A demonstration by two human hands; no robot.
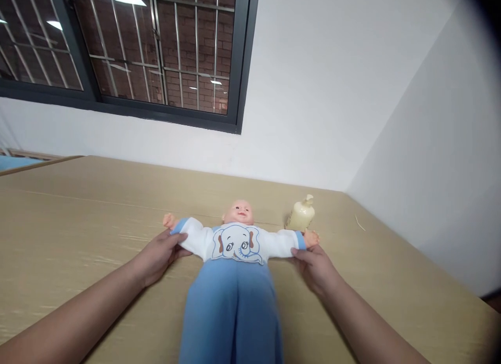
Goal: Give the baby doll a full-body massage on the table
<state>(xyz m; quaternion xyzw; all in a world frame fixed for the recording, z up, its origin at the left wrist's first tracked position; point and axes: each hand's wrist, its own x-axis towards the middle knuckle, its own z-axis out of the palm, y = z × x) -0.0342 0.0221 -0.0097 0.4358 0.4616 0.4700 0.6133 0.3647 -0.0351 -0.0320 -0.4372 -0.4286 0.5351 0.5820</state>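
A baby doll [237,244] lies on its back on the wooden table, its head toward the wall and both arms stretched out sideways. It wears a white top with an elephant picture, blue cuffs and blue trousers [235,312]. My left hand [162,253] grips the sleeve near the cuff at the picture's left, thumb on top and fingers beneath. At the other side my right hand [314,265] pinches the opposite sleeve by its blue cuff. The doll's small hands stick out past both cuffs. Its feet are out of the frame.
A cream pump bottle [302,214] stands just beyond the doll's arm on the right. Farther right, a thin pale strip [359,223] lies on the table [97,197]. White walls and a barred window [164,50] rise behind. Something blue [15,162] shows at the far left edge.
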